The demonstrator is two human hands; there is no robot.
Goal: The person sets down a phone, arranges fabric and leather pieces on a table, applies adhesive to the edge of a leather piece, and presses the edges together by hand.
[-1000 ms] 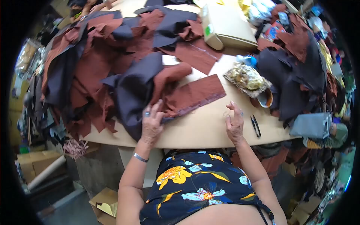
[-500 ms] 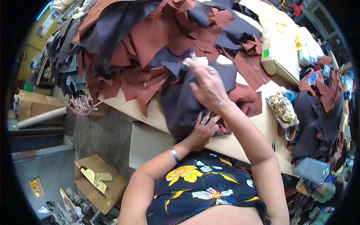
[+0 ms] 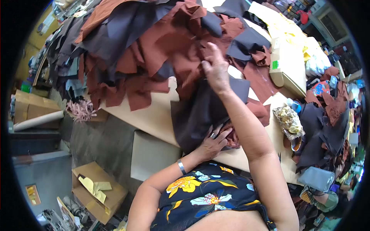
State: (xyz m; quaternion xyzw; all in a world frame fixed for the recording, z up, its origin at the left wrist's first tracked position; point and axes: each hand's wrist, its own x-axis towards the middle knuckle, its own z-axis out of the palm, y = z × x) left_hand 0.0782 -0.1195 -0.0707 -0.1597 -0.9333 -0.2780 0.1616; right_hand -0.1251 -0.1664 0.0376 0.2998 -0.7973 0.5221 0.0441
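My left hand point(image 3: 210, 148) is at the table's near side, its fingers curled over a crumpled bundle of reddish-brown scraps point(image 3: 232, 138). Under and beside it, a large dark sheet point(image 3: 196, 111), leather-like or cloth, is folded and bulging. Farther forward, my right hand point(image 3: 217, 73) reaches over the pile, fingers and thumb apart, beside a reddish-brown piece point(image 3: 187, 71). Whether its fingertips touch that piece is hard to make out. More brown and dark pieces point(image 3: 131, 23) are heaped beyond and to the left.
A pale box point(image 3: 287, 69) with a green label stands at the right. Near it are a clear bag of food point(image 3: 289, 121) and a cup point(image 3: 296, 144). Dark scraps point(image 3: 320, 119) hang over the right side. On the floor at left sits an open cardboard box point(image 3: 96, 192).
My right hand has moved forward from above the dark sheet. A brown piece now covers where a white patch and dark scrap showed. My left hand stays on the bundle.
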